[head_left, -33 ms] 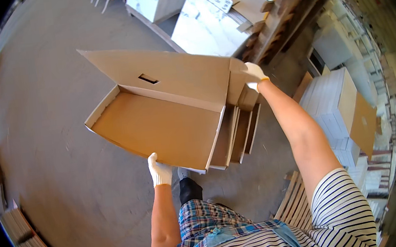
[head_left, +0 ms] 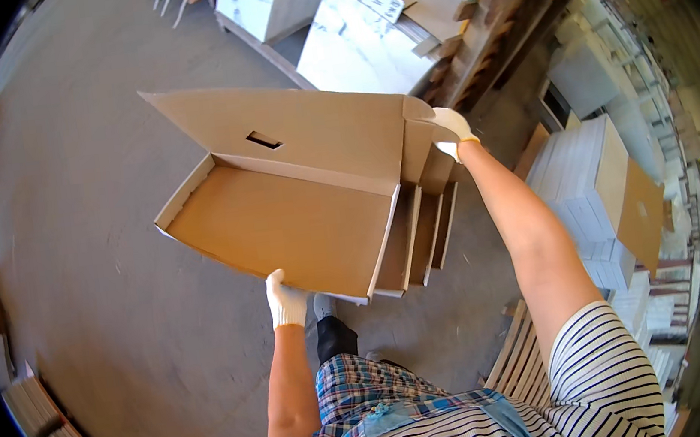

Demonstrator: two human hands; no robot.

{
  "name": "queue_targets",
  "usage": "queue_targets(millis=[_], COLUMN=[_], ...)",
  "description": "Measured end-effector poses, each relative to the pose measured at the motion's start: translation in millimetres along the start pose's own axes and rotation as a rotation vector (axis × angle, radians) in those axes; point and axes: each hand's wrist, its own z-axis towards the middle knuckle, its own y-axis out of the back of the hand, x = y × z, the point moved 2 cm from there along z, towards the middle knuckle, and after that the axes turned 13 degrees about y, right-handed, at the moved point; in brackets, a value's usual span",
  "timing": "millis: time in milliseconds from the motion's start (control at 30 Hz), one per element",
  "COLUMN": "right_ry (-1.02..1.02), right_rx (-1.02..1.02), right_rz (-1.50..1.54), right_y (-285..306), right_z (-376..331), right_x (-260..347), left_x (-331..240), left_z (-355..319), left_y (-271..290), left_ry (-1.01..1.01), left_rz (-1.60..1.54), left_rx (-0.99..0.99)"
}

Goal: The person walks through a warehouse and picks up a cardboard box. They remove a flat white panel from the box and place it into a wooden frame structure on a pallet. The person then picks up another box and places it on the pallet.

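An open, shallow cardboard box (head_left: 282, 226) hangs in front of me, its floor bare brown. Its lid (head_left: 313, 123) stands raised along the far side and has a slot cut in it. Several similar open boxes (head_left: 416, 241) are fanned out under its right end. My left hand (head_left: 287, 301), in a white knitted glove, grips the near edge, thumb on top and the other fingers hidden beneath. My gloved right hand (head_left: 454, 131) is closed on the flaps at the lid's far right corner; some of its fingers are hidden behind the cardboard.
Grey concrete floor (head_left: 82, 214) spreads around me. Marble-patterned stacks (head_left: 360, 45) stand beyond the boxes, beside upended wooden pallets (head_left: 488, 30). To the right are a stack of pale boxes (head_left: 575, 184) and a slatted pallet (head_left: 511, 347). More stacked sheets (head_left: 55, 429) lie at the lower left.
The boxes and my hands sit very slightly farther right in the view, while the marble-patterned stacks have shifted slightly left. Both grips look the same.
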Motion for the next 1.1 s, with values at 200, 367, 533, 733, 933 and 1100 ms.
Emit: queue_targets(millis=[200, 367, 533, 733, 933, 1100], right_ry=[-0.447, -0.429, -0.262, 0.263, 0.389, 0.354], right_rx=[-0.270, -0.558, -0.900, -1.293, -1.427, -1.486], right_rz=[-0.127, 0.442, 0.283, -0.228, -0.317, -0.385], right_y=[38, 52, 151, 238, 245, 252], right_z=[-126, -263, -345, -497, -625, -707], right_x=[-60, 29, 177, 261, 272, 275], left_x=[38, 67, 77, 115, 192, 286], left_z=[45, 32, -10, -78, -153, -270], left_y=[-51, -100, -135, -136, -110, -126], left_ry=[0.207, 0.249, 0.218, 0.177, 0.224, 0.366], left_rz=[0.214, 0.171, 0.230, 0.154, 0.234, 0.451], left_rx=[-0.063, -0.066, -0.052, -0.039, 0.014, -0.005])
